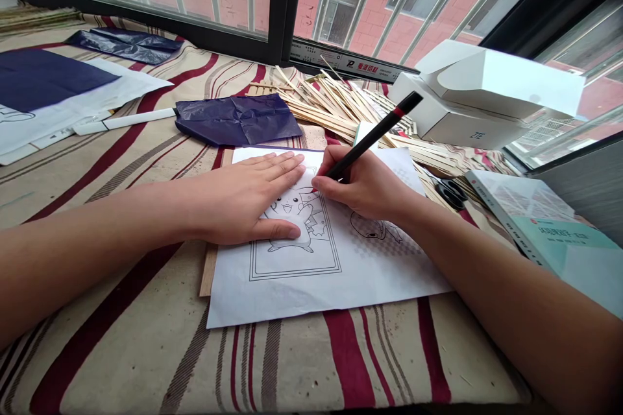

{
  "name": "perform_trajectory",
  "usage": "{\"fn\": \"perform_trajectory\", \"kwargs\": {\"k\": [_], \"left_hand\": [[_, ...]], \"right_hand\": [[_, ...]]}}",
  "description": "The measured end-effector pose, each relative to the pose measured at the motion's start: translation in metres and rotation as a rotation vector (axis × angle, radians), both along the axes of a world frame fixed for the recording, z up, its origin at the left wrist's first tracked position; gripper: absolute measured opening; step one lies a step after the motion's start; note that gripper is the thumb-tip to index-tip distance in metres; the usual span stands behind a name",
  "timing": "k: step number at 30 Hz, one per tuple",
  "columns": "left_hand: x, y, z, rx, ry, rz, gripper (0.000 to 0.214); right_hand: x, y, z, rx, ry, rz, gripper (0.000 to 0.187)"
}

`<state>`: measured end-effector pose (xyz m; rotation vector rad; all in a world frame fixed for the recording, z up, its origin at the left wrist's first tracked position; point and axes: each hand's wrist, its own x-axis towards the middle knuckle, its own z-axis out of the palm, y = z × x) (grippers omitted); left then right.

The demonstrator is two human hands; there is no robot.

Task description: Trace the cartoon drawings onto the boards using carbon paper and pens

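Observation:
My left hand lies flat with its fingers stretched out, pressing on a white sheet of paper printed with a framed cartoon drawing. Gripped in my right hand is a slim black pen with a red band near its top end. Its red tip touches or nearly touches the sheet by the cartoon's head; my fingers partly hide that spot. A second cartoon figure shows under my right wrist. From below the sheet's left side sticks out the edge of a wooden board.
Behind the sheet lie a creased dark-blue sheet and a pile of thin wooden sticks. A white box, black-handled scissors and a book stand to the right. More papers and a white cutter-like strip are left.

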<state>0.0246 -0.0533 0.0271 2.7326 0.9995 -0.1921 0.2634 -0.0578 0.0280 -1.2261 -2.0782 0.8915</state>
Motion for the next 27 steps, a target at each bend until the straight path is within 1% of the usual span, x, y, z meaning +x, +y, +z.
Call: {"fn": "perform_trajectory", "kwargs": {"k": [8,14,22,24,27], "left_hand": [[-0.0002,-0.0003,-0.0011,-0.009,-0.019,-0.001,0.108],[0.0022,-0.0006,0.0013,-0.007,0.024,0.001,0.109],[0.0,-0.0005,0.0006,0.001,0.011,-0.01,0.11],[-0.0008,-0.0001,0.0,0.006,-0.006,-0.018,0.11],[-0.0006,0.0002,-0.0002,0.003,-0.006,-0.016,0.109]], "right_hand": [[0.0017,0.0013,0.0029,0.017,-0.043,-0.035,0.02],[0.0011,0.0018,0.0041,0.02,-0.05,-0.047,0.021],[0.0014,0.0017,0.0036,0.022,-0.067,-0.067,0.021],[0.0006,0.0006,0.0027,0.04,-0.026,-0.078,0.021],[-0.0027,-0.0017,0.0006,0.042,0.114,-0.109,0.021]]}}
